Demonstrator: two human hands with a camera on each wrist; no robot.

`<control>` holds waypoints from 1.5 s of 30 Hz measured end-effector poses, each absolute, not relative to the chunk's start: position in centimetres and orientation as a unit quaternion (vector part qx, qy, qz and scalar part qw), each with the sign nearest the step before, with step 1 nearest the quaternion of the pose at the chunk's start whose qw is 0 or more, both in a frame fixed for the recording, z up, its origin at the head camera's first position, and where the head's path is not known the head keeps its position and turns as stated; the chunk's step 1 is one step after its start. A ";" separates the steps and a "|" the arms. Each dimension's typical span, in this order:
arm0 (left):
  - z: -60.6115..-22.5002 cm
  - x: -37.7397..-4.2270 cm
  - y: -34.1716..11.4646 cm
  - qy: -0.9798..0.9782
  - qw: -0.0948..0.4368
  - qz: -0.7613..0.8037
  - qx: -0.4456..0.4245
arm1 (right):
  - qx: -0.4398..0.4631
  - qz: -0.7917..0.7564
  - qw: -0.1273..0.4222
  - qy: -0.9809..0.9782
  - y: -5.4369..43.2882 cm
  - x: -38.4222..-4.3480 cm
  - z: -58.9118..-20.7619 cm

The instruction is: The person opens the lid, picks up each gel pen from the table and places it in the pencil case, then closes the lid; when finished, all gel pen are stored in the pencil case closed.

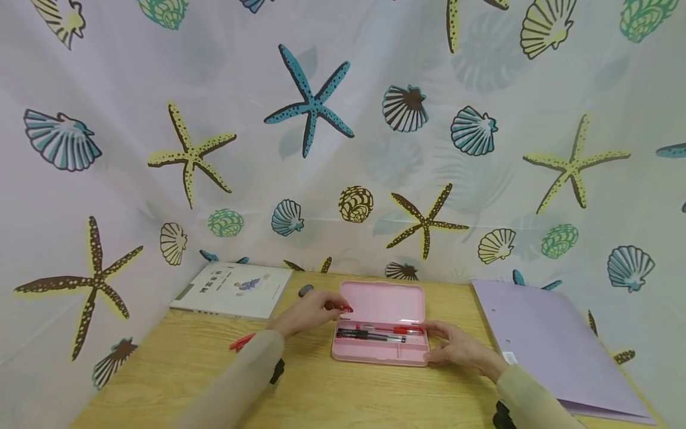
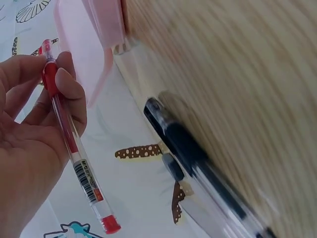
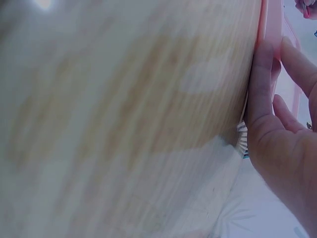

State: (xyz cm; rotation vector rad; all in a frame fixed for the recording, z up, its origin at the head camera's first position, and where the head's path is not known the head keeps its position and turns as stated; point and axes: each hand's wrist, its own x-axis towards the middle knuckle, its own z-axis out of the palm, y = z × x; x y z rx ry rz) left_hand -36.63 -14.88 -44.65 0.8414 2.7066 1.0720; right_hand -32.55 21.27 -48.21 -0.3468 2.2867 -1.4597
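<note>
A pink pencil case (image 1: 383, 302) lies with its lid raised on the table. In its tray are a red pen (image 1: 404, 330) and black pens (image 1: 367, 335). My left hand (image 1: 313, 311) is beside the lid's left edge and pinches a clear-barrelled red pen (image 2: 64, 121) between thumb and fingers, its barcode label showing in the left wrist view. At the case's right end, my right hand (image 1: 458, 347) holds the side, fingers at the back and thumb towards the front. Another black pen (image 2: 185, 148) lies close to the left wrist camera.
Red pens (image 1: 242, 341) lie left of my left sleeve. A white book (image 1: 233, 290) is at the back left, with a small dark grey oval object (image 1: 306, 290) near it. A lilac folder (image 1: 557, 345) covers the right side. A shell-patterned curtain (image 1: 343, 179) hangs behind the wooden table (image 1: 343, 396).
</note>
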 end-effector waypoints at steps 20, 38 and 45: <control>-45.3 -37.7 -10.1 0.897 0.044 0.354 0.262 | -0.134 -0.532 0.213 0.809 21.3 -32.7 -48.3; -45.2 -37.0 -5.7 0.883 0.027 0.348 0.313 | -0.129 -0.528 0.205 0.814 21.3 -32.8 -48.5; -45.3 -37.1 -4.4 0.892 0.033 0.320 0.317 | -0.118 -0.509 0.195 0.830 21.3 -32.8 -48.4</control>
